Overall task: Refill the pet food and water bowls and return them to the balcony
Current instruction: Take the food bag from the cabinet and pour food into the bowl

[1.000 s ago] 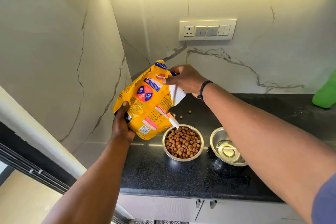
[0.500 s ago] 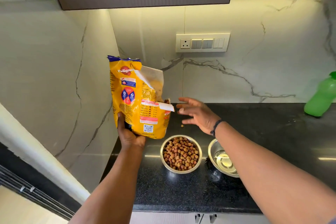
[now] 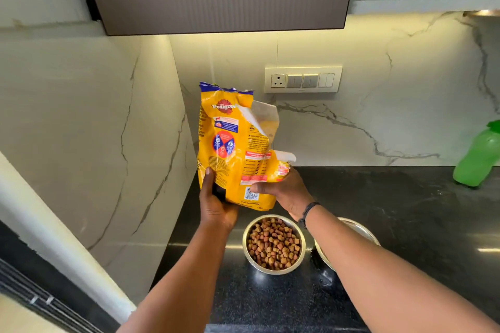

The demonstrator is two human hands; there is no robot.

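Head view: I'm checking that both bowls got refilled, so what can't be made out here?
- Second bowl: the right forearm covers most of it, so any water is hidden.
- Food bag: both hands cover its base, so whether it rests on the counter is unclear.
- Green bottle: cut off by the right edge.
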